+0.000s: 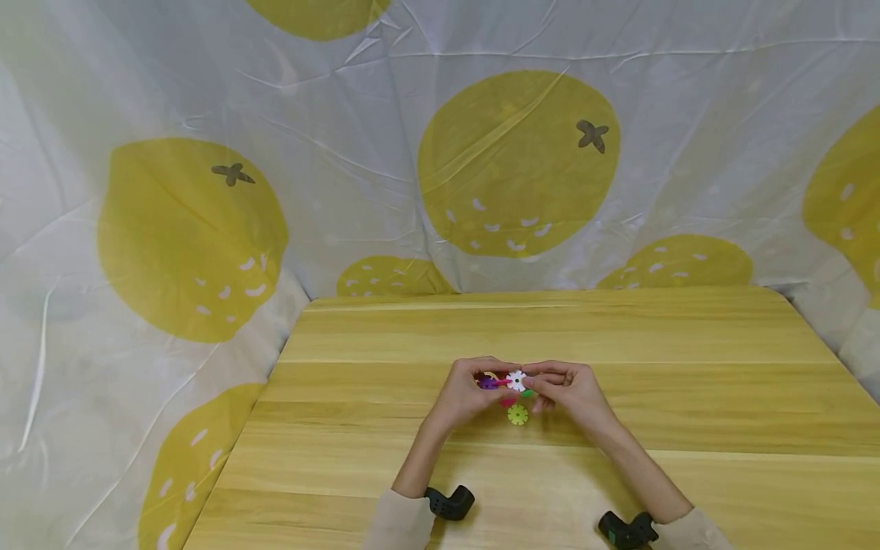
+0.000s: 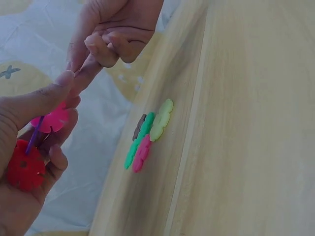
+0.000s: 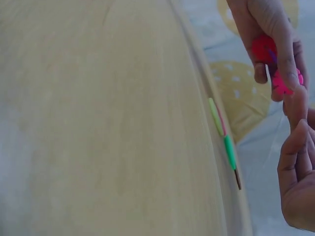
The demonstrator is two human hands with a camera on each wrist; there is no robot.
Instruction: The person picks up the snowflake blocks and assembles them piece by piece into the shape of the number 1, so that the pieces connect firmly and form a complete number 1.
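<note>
In the head view my left hand (image 1: 459, 396) holds a small chain of slotted plastic flower discs. Its purple disc (image 1: 487, 383) shows beside a pink disc seen edge-on. From the left wrist, a red disc (image 2: 25, 166) and the pink disc (image 2: 50, 119) appear too, joined by the purple one. My right hand (image 1: 572, 388) pinches a white flower disc (image 1: 516, 380) with thumb and fingers, right at the pink disc's end. Fingertips of both hands meet around it, and they hide it in the wrist views.
Below the hands several loose discs lie on the wooden table (image 1: 385, 428): a yellow disc (image 1: 518, 415), a green disc (image 2: 140, 141), a pink disc (image 2: 141, 153) and a brown disc (image 2: 139, 127). A lemon-print cloth (image 1: 330, 114) hangs behind the table's far edge.
</note>
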